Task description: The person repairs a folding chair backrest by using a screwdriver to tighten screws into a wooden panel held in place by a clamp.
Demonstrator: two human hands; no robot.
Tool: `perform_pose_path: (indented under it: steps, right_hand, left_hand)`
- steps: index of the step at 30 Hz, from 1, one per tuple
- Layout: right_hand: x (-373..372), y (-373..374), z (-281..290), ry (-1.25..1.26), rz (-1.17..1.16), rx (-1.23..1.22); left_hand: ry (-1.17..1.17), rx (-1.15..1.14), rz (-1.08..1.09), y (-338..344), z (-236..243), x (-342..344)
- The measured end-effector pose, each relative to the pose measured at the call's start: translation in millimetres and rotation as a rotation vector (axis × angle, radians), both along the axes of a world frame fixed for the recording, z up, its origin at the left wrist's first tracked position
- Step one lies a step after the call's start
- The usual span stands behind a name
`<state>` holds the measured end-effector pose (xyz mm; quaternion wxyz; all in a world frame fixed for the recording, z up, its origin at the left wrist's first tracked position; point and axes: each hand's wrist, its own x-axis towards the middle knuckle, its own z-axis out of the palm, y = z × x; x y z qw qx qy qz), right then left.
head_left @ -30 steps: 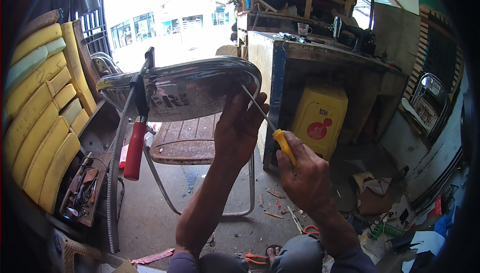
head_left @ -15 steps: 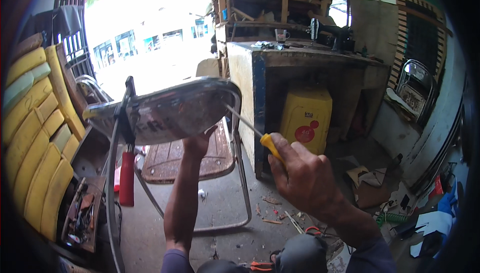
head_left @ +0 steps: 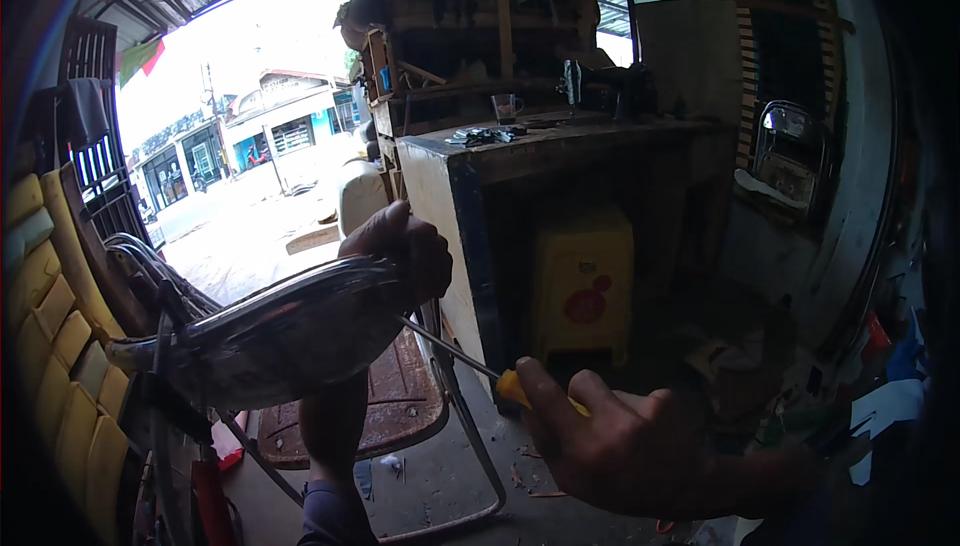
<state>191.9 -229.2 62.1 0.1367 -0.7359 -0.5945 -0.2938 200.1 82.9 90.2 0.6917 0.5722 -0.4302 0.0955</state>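
A metal folding chair stands before me, its curved chrome backrest [head_left: 270,341] tilted toward me. Behind the backrest my left forearm rises, and my left hand [head_left: 410,251] wraps its fingers over the top right corner. In my right hand [head_left: 630,436] is a screwdriver [head_left: 510,386] with a yellow handle. Its shaft points up and left, and the tip meets the right end of the backrest near the rim. A dark bar clamp [head_left: 165,386] with a red handle [head_left: 212,501] sits on the backrest's left end. Lower down shows the rusty brown seat [head_left: 400,396].
Yellow foam pads [head_left: 60,346] stack along the left. A workbench [head_left: 620,141] with a sewing machine [head_left: 610,86] and a glass mug [head_left: 505,106] stands ahead, a yellow plastic stool [head_left: 585,286] beneath it. Another folding chair [head_left: 790,161] leans at the right wall.
My left hand has gone from under the backrest to its top right corner. The screwdriver stays in my right hand, its tip still at the backrest's right end. The view has tipped upward.
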Motion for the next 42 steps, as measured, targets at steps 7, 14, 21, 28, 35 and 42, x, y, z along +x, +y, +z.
perform_pose_path:
  steps: [7, 14, 21, 28, 35, 42]
  right_hand:
    - [-3, 16, -6, -0.256, 0.013, 0.065]
    - [-19, 6, 0, -0.207, -0.056, 0.029]
    - [9, 12, 0, 1.093, 0.272, 0.052]
    - [0, 10, -18, 0.066, 0.115, 0.256]
    - [-12, 18, -2, 1.176, 0.177, 0.1]
    - [-11, 9, -10, 0.77, 0.287, 0.297]
  left_hand:
    - [0.03, -0.017, 0.026, 15, 1, -15]
    - [0.001, -0.044, 0.01, 11, 0, -15]
    - [0.003, -0.02, 0.055, 3, 7, -19]
    - [0.023, -0.025, 0.083, 5, 1, -24]
    - [0.025, -0.004, 0.112, 5, 6, -41]
    - [0.038, -0.016, 0.069, 0, -4, -20]
